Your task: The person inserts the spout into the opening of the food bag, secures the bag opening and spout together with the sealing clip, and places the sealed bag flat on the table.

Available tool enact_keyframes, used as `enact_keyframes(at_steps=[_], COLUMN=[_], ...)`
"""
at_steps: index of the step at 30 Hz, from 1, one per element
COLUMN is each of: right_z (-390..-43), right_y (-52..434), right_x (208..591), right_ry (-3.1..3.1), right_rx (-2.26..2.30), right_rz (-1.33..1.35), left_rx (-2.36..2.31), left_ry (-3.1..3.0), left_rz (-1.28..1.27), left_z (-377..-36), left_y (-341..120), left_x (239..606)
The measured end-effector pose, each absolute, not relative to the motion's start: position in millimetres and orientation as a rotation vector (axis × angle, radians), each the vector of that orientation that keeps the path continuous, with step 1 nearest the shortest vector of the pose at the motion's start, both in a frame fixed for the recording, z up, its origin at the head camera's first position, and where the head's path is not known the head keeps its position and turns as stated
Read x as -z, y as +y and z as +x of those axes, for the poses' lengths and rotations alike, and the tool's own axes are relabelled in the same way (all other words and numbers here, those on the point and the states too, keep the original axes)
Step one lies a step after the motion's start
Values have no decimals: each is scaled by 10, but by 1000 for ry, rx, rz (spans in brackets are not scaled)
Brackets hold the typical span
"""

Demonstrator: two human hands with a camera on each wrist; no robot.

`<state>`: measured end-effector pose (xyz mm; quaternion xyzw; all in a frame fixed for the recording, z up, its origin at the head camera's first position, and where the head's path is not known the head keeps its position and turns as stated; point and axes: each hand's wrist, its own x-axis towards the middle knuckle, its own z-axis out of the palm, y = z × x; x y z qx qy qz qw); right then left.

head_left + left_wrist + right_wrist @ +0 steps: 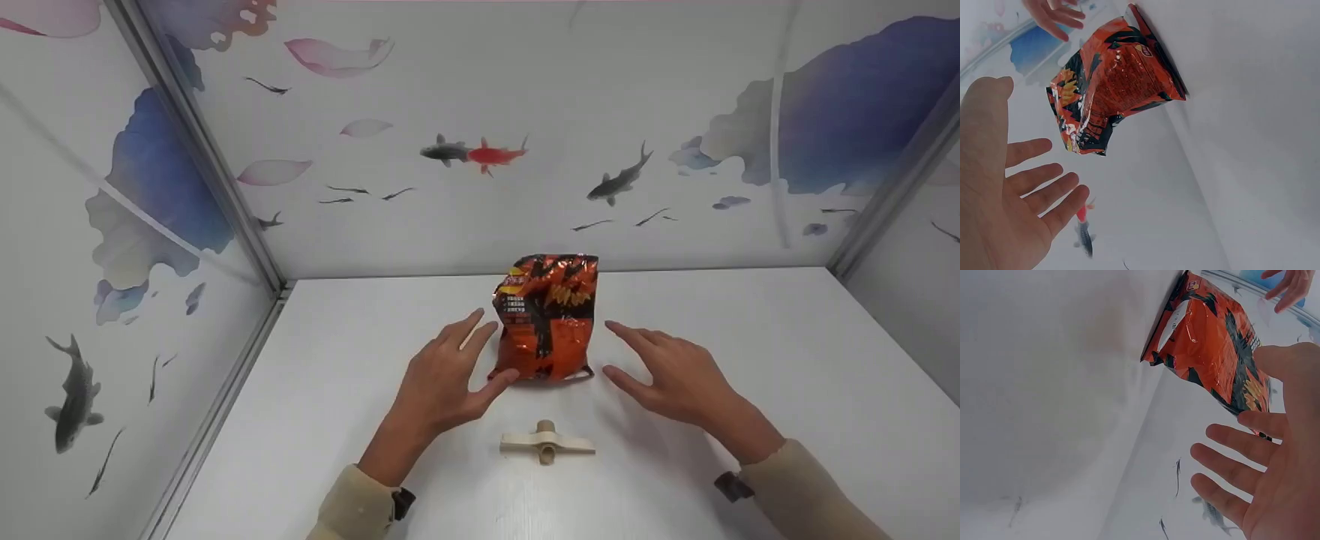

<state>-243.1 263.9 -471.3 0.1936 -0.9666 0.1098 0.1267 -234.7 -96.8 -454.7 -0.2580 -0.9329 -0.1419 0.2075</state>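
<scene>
Both hands, left hand (439,386) and right hand (671,375), reach with fingers spread wide for the shiny orange-and-black snack bag (549,319) standing mid-frame. The left thumb may touch it. Next, close in from both sides.

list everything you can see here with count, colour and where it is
snack bag: 1, orange-red and black, standing upright mid-table between the two hands
clip-like piece: 1, cream with a tan cross part, lying flat on the table nearer the person than the bag
table: 1, white, bearing the bag and the piece
wall panels: 3, white with painted fish, blue leaves and pink petals, at the back and both sides
metal corner posts: 2, grey, where the panels meet
sleeves: 2, beige, at the wrists
left hand: 1, fingers spread, beside the bag's left edge
right hand: 1, fingers spread, apart from the bag's right edge
</scene>
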Motion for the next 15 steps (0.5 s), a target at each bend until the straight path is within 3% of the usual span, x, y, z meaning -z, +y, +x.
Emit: enact_keyframes(at_steps=[15], right_z=[-2346], right_y=[2555], right_x=[4841], right_ry=[-2788], right_rx=[-395], right_rz=[695], left_rx=[657], left_ry=[-2812], left_rz=[-826], left_z=[-2214], left_y=[-881], left_x=[4640])
